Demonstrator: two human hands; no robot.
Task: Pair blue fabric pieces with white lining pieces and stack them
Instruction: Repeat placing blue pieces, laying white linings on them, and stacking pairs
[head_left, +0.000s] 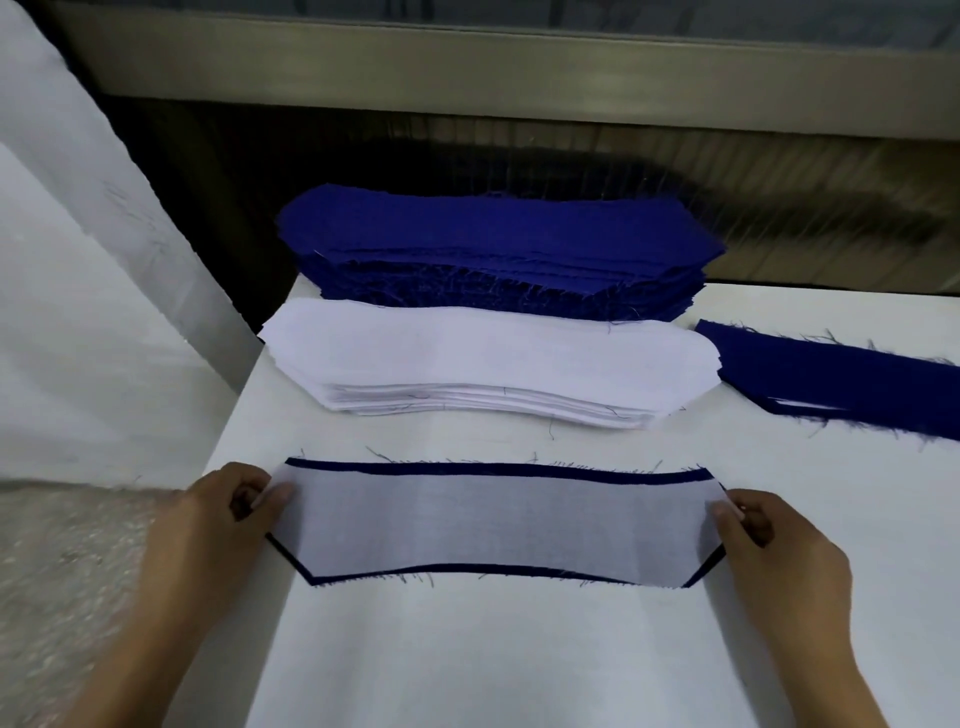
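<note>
**Blue piece (493, 469) and lining piece (493, 519) squared up between my hands**

Head view. Blue piece lies flat on the white table (493, 649) in the lower middle of the frame, with the lining piece laid on top. The lining is slightly smaller, so a narrow blue rim shows along the top and bottom edges and at the corners. That even rim is how I judge the two are centred.

My left hand (218, 519) pinches the left end, with the thumb (272, 496) on top of the lining and the other fingers curled at the edge. Whether they reach under the cloth I cannot tell. My right hand (779, 545) pinches the right end the same way. I hold both ends at once to keep the thin lining flat and stop it sliding off the blue.

In the upper middle, the blue stack (493, 244) sits at the far edge of the table. The white stack (483, 358) sits just in front of it, close against its frayed front. Both are placed so I can draw one from each.

At the right edge lies a low blue pile (841, 379) with a sliver of white between its layers. I take these for finished pairs, kept apart from the supply stacks so nothing mixes. This pair looks aligned and ready to go there, though the lining may shift when lifted.
</note>
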